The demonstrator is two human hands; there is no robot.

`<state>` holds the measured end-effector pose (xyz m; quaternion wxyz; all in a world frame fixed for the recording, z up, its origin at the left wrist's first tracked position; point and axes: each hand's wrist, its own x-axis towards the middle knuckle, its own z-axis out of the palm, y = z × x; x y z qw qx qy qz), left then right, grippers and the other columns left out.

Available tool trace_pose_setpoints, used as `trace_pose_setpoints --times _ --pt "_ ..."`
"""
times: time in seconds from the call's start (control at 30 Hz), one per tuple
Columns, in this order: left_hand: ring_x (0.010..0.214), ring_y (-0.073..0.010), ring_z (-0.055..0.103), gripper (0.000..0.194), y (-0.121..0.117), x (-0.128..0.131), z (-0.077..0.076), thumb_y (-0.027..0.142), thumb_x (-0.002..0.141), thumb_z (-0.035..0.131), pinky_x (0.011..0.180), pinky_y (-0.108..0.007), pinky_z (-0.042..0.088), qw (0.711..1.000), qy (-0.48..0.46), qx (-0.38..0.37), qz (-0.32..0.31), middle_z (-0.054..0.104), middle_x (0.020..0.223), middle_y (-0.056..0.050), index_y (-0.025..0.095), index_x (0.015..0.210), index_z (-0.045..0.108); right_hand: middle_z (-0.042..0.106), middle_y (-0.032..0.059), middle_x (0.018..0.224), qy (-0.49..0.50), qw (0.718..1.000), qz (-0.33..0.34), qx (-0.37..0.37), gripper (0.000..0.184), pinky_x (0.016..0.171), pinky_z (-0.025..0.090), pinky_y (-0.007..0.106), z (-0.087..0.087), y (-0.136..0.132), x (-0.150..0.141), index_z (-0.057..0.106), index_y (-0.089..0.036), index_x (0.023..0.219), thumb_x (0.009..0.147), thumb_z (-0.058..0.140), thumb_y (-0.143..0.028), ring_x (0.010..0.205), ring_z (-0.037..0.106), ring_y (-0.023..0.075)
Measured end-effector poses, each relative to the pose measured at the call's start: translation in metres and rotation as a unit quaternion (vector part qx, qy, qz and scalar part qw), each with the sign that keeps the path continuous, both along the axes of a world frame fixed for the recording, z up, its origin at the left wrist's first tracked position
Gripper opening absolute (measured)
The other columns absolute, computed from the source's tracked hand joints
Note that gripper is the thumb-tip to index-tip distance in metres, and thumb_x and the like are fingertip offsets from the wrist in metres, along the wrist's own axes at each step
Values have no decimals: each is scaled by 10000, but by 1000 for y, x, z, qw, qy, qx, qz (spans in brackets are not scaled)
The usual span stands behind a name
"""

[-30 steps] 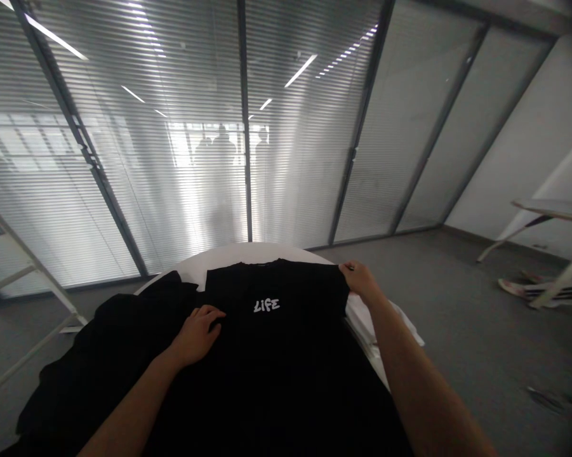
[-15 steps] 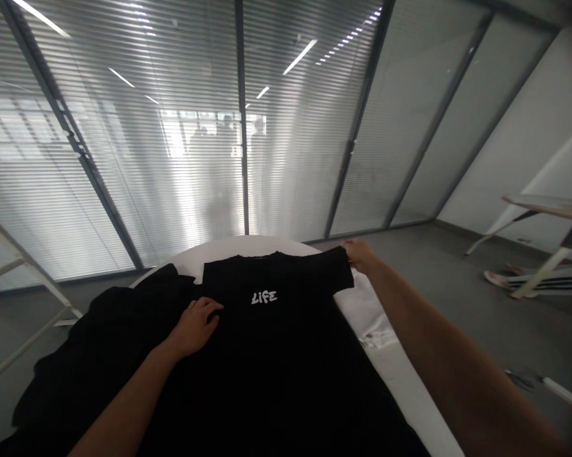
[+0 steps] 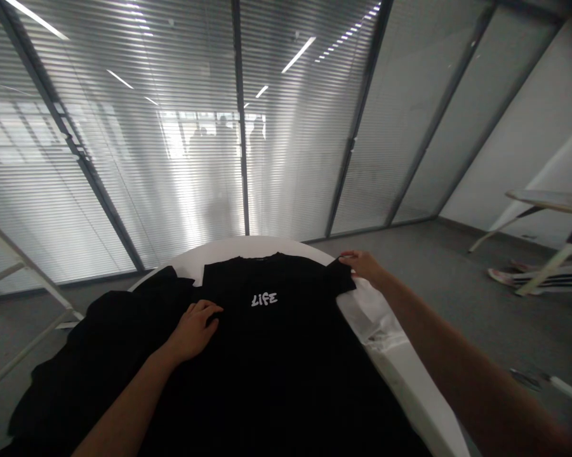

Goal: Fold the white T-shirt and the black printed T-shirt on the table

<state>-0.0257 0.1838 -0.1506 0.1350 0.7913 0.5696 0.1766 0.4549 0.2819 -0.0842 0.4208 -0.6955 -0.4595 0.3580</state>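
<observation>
A black T-shirt (image 3: 276,355) with the white lettering "LIFE" across its chest lies spread over a white table (image 3: 238,244), its neckline toward the far edge. My left hand (image 3: 197,327) rests palm down on the shirt's left side, fingers loosely stretched and holding nothing. At the far right, my right hand (image 3: 364,265) pinches the end of the shirt's right sleeve (image 3: 341,276). Left of the shirt lies a heap of black cloth (image 3: 95,349), close to my left forearm. A crumpled clear or white plastic wrapping (image 3: 374,317) shows under the shirt's right side.
Behind the table stands a glass partition with blinds (image 3: 195,158). A white metal frame (image 3: 33,273) is at the left. To the right are another table (image 3: 555,202) and a person's striped leg and shoe (image 3: 505,277). Some small items lie on the floor.
My right hand has come slightly nearer and lower with the sleeve end, and the sleeve now slopes down more. My left hand stays in nearly the same place.
</observation>
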Motion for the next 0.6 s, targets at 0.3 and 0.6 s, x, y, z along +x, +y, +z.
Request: trace_pose_setpoints --times 0.3,0.6 --pt "1124 -261 548 334 1 1 -1 293 896 491 1039 -453 386 1000 -1 4 4 609 1219 -74 237 1162 685 686 56 820 23 995 -12 -95 761 574 548 343 18 -28 -19 402 -214 1394 728 771 -234 620 642 181" --pt "1134 -261 537 351 0 0 0 286 900 481 1035 -443 389 1000 4 0 4 596 1231 -84 222 1187 673 699 58 917 149 988 1 -42 500 641 540 270 -5 -29 -3 543 -207 1208 729 623 -89 697 659 155"
